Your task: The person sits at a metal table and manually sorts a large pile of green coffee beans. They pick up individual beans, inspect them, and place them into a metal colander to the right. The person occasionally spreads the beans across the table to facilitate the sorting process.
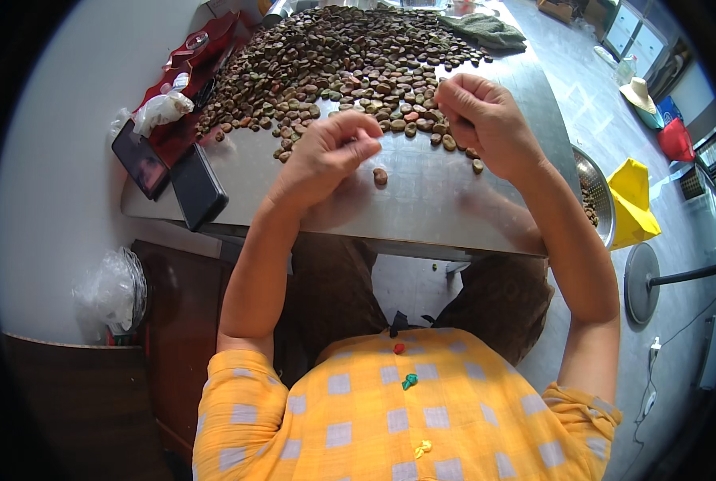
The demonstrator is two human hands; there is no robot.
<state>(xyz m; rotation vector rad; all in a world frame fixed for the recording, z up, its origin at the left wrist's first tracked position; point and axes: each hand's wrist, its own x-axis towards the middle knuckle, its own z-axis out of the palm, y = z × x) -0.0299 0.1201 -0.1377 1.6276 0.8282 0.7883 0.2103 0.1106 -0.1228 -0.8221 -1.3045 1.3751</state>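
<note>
1. Beans (334,60) lie on the counter (430,212), far side.
2. One bean (380,176) lies nearer, apart.
3. A phone (139,160) is on the left.
4. A cloth (486,30) lies at far right.
5. A colander (598,180) is right of the counter, a bag (631,204) beside it.

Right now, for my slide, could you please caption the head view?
Left hand and right hand, both curled, above a table of beans, one bean lying apart.

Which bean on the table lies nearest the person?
The lone brown bean by the left hand, ringed by bare table; the others lie farther back.
</note>
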